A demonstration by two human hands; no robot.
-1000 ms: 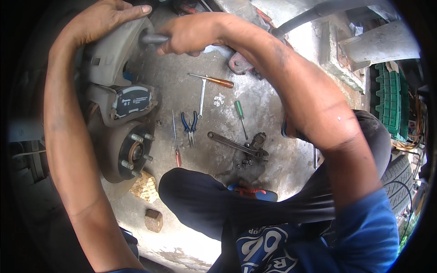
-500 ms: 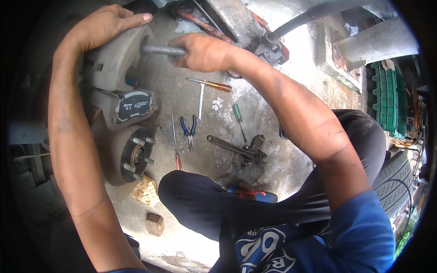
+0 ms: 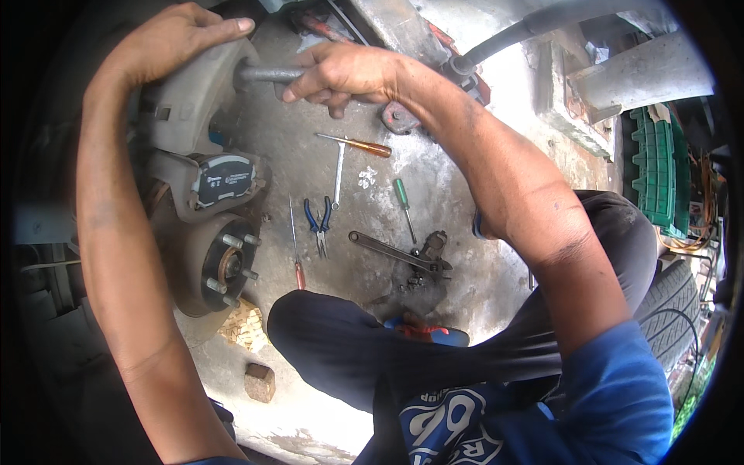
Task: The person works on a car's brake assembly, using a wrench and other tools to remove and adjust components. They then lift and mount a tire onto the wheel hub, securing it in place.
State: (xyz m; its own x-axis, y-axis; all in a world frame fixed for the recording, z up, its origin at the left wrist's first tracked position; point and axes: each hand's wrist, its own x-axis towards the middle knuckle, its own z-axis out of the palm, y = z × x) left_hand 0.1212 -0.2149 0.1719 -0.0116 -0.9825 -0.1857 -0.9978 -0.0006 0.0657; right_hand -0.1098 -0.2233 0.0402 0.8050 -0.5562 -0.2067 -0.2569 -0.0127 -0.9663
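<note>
My left hand (image 3: 174,43) grips the upper edge of a grey brake caliper (image 3: 182,108) at the upper left, thumb lying along it. My right hand (image 3: 341,74) holds a grey metal bar (image 3: 263,74), whose far end meets the caliper. Below, a brake pad (image 3: 225,180) sits in the bracket (image 3: 186,186) above a wheel hub with protruding studs (image 3: 229,265). On the floor lie blue-handled pliers (image 3: 318,225), an orange-handled screwdriver (image 3: 364,145), a green-handled screwdriver (image 3: 401,194), a red-handled screwdriver (image 3: 299,275), a spanner (image 3: 338,174) and an adjustable wrench (image 3: 391,252) beside dark metal parts.
A floor jack (image 3: 465,66) with a long handle and metal stands (image 3: 581,108) occupy the upper right. A green plastic crate (image 3: 655,170) and a tyre (image 3: 666,302) are at the right. A small block (image 3: 260,382) lies near my bent leg (image 3: 325,333).
My right hand and the bar dipped and moved right half a second ago, then rose slightly again. My left hand and the caliper have shifted a little.
</note>
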